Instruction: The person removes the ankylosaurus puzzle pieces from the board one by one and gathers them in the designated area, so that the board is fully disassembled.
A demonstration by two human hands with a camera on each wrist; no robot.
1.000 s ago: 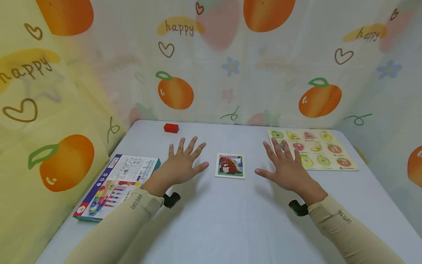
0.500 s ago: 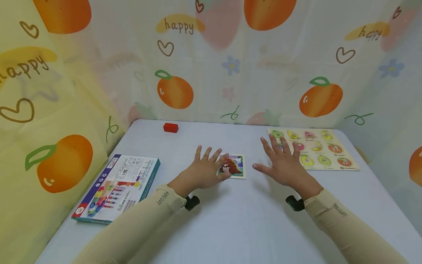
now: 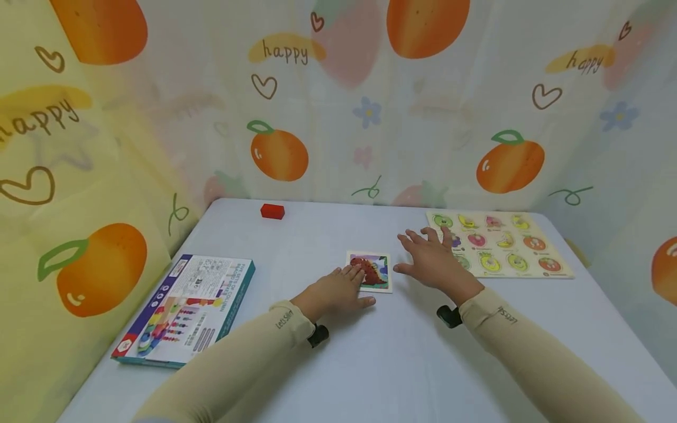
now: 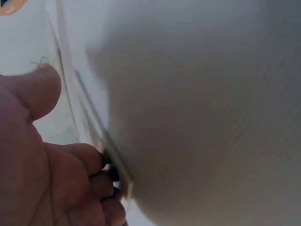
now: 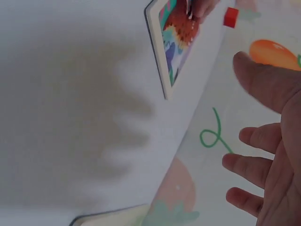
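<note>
A small square dinosaur puzzle (image 3: 378, 275) in a pale frame lies flat near the middle of the table. My left hand (image 3: 338, 292) reaches over its left side, the fingers on or just over the picture and the thumb held apart near the front. In the left wrist view those fingertips (image 4: 96, 157) meet the puzzle's edge (image 4: 123, 169), and part of the picture is hidden behind them. To the right of the puzzle, my right hand (image 3: 431, 258) hovers above the table with spread, loosely bent fingers and holds nothing. The right wrist view shows the puzzle (image 5: 176, 40) apart from this hand.
A fruit-picture board (image 3: 508, 247) lies at the back right, partly behind my right hand. A flat toy box (image 3: 185, 311) rests on the left side. Toward the back left sits a red block (image 3: 272, 211). Patterned cloth (image 3: 328, 117) hangs behind the table.
My left hand has moved right and down onto the left part of the puzzle. My right hand has shifted left toward it, its fingers now more bent. The puzzle appears to stay in place.
</note>
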